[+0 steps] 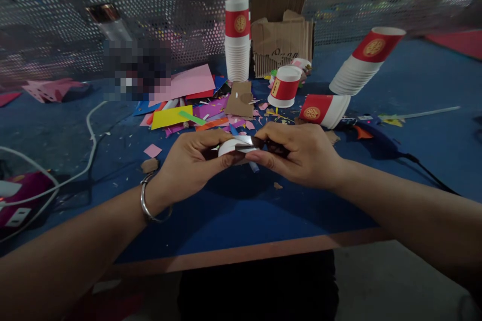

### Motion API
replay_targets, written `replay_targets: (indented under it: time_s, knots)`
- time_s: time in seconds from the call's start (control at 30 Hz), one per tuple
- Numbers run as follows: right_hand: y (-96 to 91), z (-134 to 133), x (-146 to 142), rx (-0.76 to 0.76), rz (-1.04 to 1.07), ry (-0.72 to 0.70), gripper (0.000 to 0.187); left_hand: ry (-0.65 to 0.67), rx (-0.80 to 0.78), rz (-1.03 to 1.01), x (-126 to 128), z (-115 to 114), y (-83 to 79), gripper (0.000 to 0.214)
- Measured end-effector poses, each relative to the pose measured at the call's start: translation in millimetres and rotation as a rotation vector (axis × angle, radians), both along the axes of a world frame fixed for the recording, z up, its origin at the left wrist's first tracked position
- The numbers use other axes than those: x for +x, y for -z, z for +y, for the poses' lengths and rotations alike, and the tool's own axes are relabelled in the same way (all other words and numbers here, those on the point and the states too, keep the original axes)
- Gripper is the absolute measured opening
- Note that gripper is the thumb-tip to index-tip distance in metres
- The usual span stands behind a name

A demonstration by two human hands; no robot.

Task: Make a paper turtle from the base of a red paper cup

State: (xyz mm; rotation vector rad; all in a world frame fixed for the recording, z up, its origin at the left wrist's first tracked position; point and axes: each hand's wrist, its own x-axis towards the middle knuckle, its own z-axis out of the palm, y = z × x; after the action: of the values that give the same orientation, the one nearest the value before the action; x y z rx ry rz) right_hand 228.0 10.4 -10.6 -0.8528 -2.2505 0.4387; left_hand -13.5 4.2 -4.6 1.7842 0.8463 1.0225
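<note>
Near the table's front edge (263, 250), our left hand (192, 155) pinches a white piece (226, 147); our right hand (305, 153) grips scissors (247, 140) against it, the cutting seemingly unfinished.

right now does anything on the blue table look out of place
Yes: a red-and-white paper cup lies sideways beyond the bare right hand, as if tipped over, and coloured paper scraps are strewn about.
</note>
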Motion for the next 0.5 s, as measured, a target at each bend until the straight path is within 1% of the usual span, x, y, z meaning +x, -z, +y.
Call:
replay_targets:
  time_s: [0.1,0.3,0.4,0.5]
  knots:
    - [-2.2,-1.5,0.4,0.010,-0.011,0.007,0.050,0.001,-0.043,-0.017,0.6,2.1,1.4,0.016]
    - [-8.3,-5.6,0.4,-0.001,-0.008,-0.014,0.049,0.045,-0.070,-0.029,-2.6,5.8,-0.5,0.022]
    - [-9.8,-6.4,-0.8,-0.035,-0.009,-0.017,0.050,0.046,-0.052,-0.012,-3.9,6.0,-0.5,0.020]
    - [-11.3,-6.9,-1.6,-0.066,0.004,-0.026,0.053,0.036,0.010,0.022,-4.5,6.0,-0.2,0.015]
